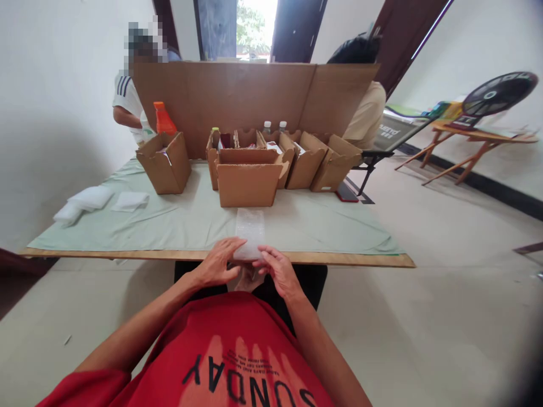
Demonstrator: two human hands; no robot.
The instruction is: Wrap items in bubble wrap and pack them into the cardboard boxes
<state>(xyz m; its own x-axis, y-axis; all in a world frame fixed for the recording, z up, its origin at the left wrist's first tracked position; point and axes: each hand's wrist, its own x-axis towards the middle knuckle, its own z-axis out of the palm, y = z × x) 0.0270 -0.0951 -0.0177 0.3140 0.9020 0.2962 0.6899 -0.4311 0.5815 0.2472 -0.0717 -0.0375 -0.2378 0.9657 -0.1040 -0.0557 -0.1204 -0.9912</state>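
A flat, clear piece of bubble wrap lies on the green cloth and reaches to the table's front edge. My left hand is at its lower left side, fingers stretched out and thumb apart, fingertips touching the plastic. At the lower right corner, my right hand has its thumb and fingers closed on the edge of the wrap. Just beyond the far end of the wrap stands an open cardboard box.
More cardboard boxes stand behind, one box at left beside an orange bottle. White folded packing pieces lie at left. A tall cardboard panel separates two other people. A dark red flat object lies at right.
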